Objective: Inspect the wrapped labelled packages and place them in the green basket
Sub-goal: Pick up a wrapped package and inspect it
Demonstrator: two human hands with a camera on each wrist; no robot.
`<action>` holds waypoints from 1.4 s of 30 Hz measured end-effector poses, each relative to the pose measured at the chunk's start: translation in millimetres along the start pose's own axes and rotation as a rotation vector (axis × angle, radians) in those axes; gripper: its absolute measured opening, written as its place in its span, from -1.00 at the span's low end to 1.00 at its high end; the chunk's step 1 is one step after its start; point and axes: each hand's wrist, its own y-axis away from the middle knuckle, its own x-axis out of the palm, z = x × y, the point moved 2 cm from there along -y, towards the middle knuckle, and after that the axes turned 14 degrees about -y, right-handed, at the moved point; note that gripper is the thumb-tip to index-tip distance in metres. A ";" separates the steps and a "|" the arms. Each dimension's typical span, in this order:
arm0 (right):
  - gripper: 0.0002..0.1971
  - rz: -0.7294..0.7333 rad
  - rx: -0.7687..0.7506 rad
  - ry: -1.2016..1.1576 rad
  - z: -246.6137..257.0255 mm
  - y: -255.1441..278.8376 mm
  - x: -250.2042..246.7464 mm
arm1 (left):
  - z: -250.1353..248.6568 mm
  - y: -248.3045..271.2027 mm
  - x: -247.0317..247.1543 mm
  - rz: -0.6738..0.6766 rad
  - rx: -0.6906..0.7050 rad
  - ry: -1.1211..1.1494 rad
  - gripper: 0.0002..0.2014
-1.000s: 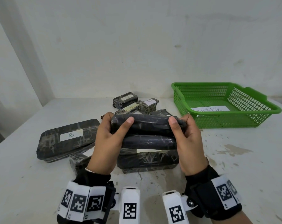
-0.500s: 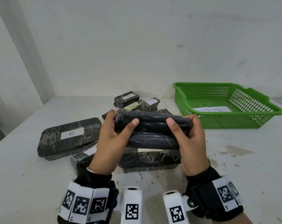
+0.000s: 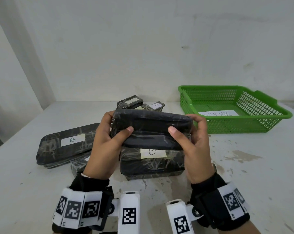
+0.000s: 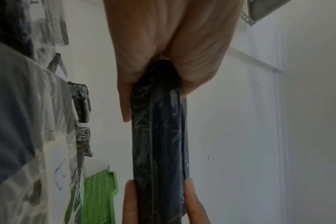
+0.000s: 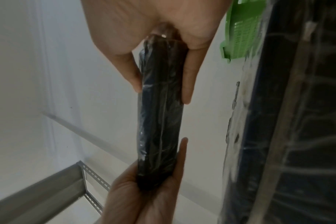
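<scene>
Head view: left hand [image 3: 105, 146] and right hand [image 3: 196, 146] grip a flat black package [image 3: 151, 130] (glossy, wrinkled film).

A pale, stained surface [image 3: 244, 174] runs back to a white wall. On its right side stands a green basket [image 3: 267, 115], with a white paper slip lying inside. Left of the middle lies a large black wrapped package [image 3: 55, 149] bearing a white label marked B. Nearer the middle lies a second large package [image 3: 151, 166], also labelled B. Between the two sits a smaller package [image 3: 77, 164]. Farther back, small packages [image 3: 131, 102] huddle close together.
</scene>
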 end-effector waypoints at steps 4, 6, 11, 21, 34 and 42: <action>-0.51 -0.064 0.042 -0.126 1.3 -1.1 0.9 | -0.9 0.0 1.9 -0.050 0.000 0.062 -0.63; -0.53 -0.084 0.027 -0.117 2.5 -1.2 1.5 | -2.2 0.7 1.3 -0.034 -0.013 0.114 -0.46; -0.58 -0.100 -0.002 -0.091 5.7 0.6 0.8 | -4.6 1.8 4.9 0.063 -0.078 0.060 -0.53; -0.17 0.093 0.025 -0.095 1.1 3.1 8.4 | -5.1 3.3 6.3 -0.005 -0.048 0.082 -0.63; -0.12 0.065 0.010 -0.070 0.1 4.1 5.0 | -2.6 4.6 10.2 0.039 -0.045 0.043 -0.57; -0.09 0.067 -0.013 -0.036 -2.8 2.8 4.4 | -1.3 4.4 10.9 0.045 -0.037 0.033 -0.48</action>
